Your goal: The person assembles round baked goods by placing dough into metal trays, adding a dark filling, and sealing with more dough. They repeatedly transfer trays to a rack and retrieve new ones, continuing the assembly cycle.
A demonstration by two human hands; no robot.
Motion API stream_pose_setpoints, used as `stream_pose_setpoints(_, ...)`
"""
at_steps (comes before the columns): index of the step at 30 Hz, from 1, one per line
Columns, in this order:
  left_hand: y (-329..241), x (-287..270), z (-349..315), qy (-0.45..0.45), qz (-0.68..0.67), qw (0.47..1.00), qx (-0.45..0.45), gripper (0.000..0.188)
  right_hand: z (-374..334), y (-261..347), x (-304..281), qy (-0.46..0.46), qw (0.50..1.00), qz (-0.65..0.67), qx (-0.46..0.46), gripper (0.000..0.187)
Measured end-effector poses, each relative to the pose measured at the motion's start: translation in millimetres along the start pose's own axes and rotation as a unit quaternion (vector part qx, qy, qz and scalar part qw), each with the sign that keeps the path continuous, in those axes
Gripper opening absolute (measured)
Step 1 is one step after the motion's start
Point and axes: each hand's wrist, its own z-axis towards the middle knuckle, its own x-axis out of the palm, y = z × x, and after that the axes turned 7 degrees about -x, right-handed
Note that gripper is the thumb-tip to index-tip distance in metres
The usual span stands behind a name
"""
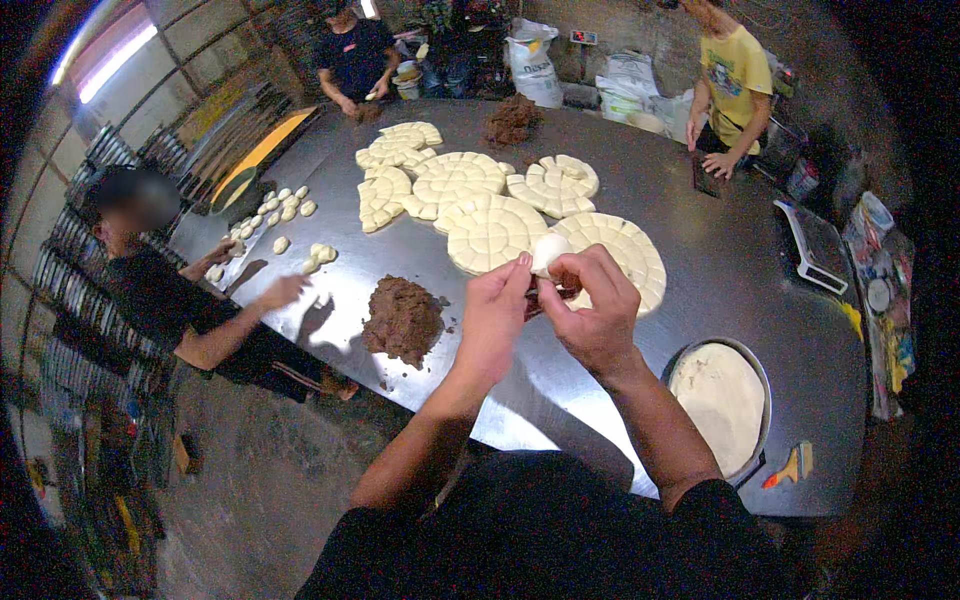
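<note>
A small piece of white dough (548, 252) is held up above the table between my two hands. My left hand (489, 322) pinches it from one side with the fingertips. On the other side my right hand (603, 315) grips it with curled fingers and thumb. Something dark brown shows between the hands below the dough, partly hidden by my fingers. Just beyond them lie flat rounds of scored pale dough (491, 234). A crumbly mound of brown filling (402, 320) sits left of my left hand.
A metal table (705, 280) bears a round pan of white powder (716, 405), a brush (790, 466), a scale (811, 246) and a farther brown mound (513, 120). Small dough balls (289, 212) lie by a co-worker (170, 280) at left. Two more people stand across the table.
</note>
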Motion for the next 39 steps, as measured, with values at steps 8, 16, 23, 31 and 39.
stream_pose_setpoints(8,46.4,-11.3,3.8,0.037,0.241,0.967,0.075,0.023,-64.3,-3.3,-25.8,0.083,0.996,-0.01,-0.01,0.025)
stream_pose_setpoints(16,206.4,-132.9,11.1,0.109,0.14,0.955,-0.237,0.015,-171.2,-10.9,-31.1,0.13,0.952,0.101,0.26,0.019)
stream_pose_setpoints(23,257.6,-143.3,15.1,-0.117,0.434,0.881,-0.146,0.032,-108.9,-21.8,-6.3,0.075,0.969,0.105,0.211,0.022)
stream_pose_setpoints(31,251.1,-186.7,-6.2,-0.165,0.089,0.958,-0.217,0.046,-117.5,-29.0,100.3,0.17,0.974,-0.093,0.113,0.058)
stream_pose_setpoints(39,203.0,-277.5,-113.8,-0.423,0.111,0.883,-0.169,0.069,-221.3,-62.2,120.8,0.344,0.908,0.034,0.236,0.032)
